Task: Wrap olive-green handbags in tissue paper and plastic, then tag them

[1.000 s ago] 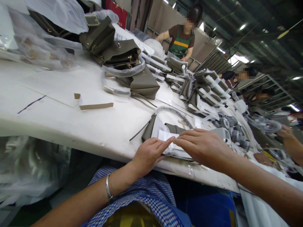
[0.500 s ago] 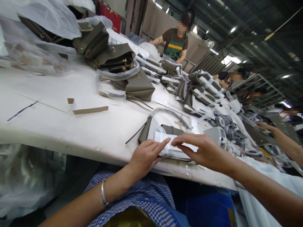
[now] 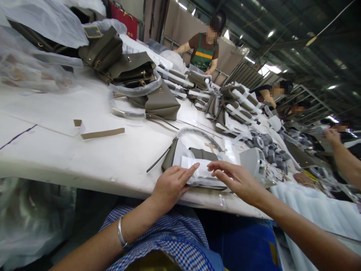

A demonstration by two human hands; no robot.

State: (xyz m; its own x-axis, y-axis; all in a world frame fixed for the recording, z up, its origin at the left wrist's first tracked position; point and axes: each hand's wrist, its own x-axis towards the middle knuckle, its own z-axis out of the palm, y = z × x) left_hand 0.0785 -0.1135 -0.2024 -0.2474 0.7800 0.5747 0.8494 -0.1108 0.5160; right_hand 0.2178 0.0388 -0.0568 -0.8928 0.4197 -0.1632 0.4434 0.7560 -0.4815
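An olive-brown handbag lies near the front edge of the table, partly covered by white wrapping, its plastic-wrapped handle arching behind it. My left hand rests against the left front of the bag, fingers stretched out and pointing right. Over the bag's right part is my right hand, thumb and fingers apart with nothing between them; whether its fingertips touch the wrapping I cannot tell. A loose strap sticks out from the bag's left side.
Another handbag stands open farther back on the white table. A brown strip lies to the left. Wrapped bags are piled behind, near tape rolls. A co-worker stands across; another person's hand is at right.
My right hand has opened a little, its thumb and fingers spreading, and shifted slightly right of my left hand. The other person's hand at far right has risen. The view has shifted slightly.
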